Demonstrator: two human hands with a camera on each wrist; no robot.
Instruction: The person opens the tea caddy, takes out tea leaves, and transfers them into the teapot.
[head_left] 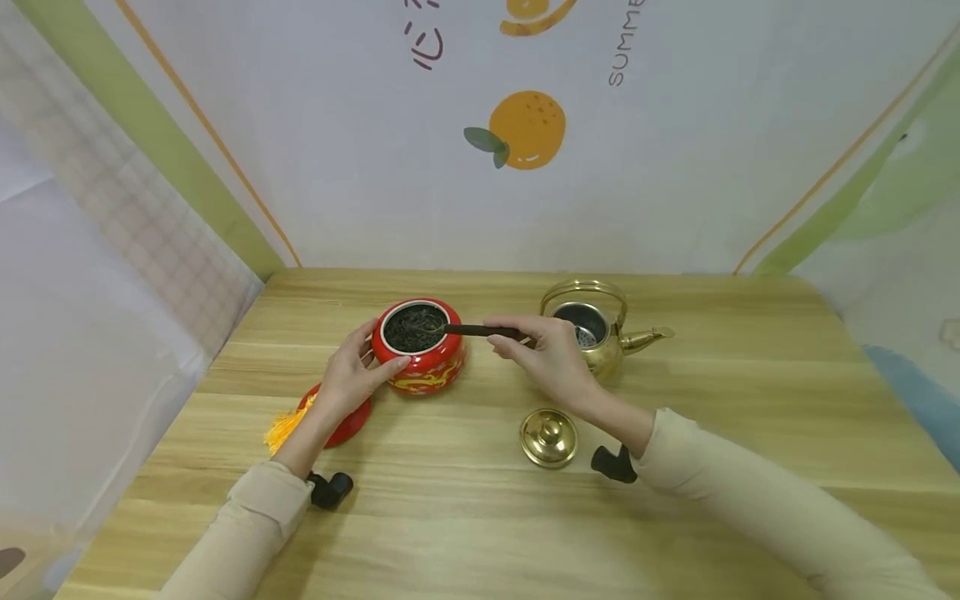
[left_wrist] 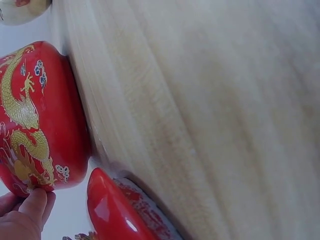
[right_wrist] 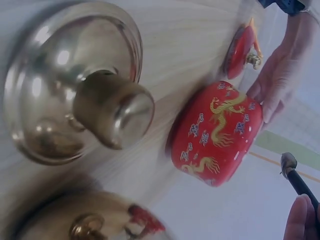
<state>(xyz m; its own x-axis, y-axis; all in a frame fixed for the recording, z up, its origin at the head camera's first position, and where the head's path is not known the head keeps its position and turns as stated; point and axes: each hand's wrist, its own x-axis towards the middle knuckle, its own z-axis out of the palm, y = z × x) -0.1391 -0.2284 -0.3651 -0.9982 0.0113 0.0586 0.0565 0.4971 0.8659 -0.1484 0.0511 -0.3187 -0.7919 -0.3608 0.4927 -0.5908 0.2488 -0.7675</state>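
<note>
A red tea jar (head_left: 424,377) with gold dragons stands on the table, mouth up, full of dark dry tea leaves (head_left: 412,328). My left hand (head_left: 352,371) grips its near left side, thumb at the rim and fingers round the wall. In the right hand (head_left: 551,354) is a teaspoon with a dark handle (head_left: 480,331), pinched between thumb and fingers. The spoon's metal bowl (right_wrist: 287,162) is over the jar's mouth and overlaps the leaves in the head view. Behind the right hand stands a brass teapot (head_left: 609,357), lid off, a perforated strainer inside.
The brass teapot lid (head_left: 549,438) lies knob up in front of the teapot, whose spout points right. Left of the jar, partly under the left forearm, lies the red jar lid (head_left: 351,423) with a yellow tassel (head_left: 287,427). A printed cloth (head_left: 375,183) hangs behind the table.
</note>
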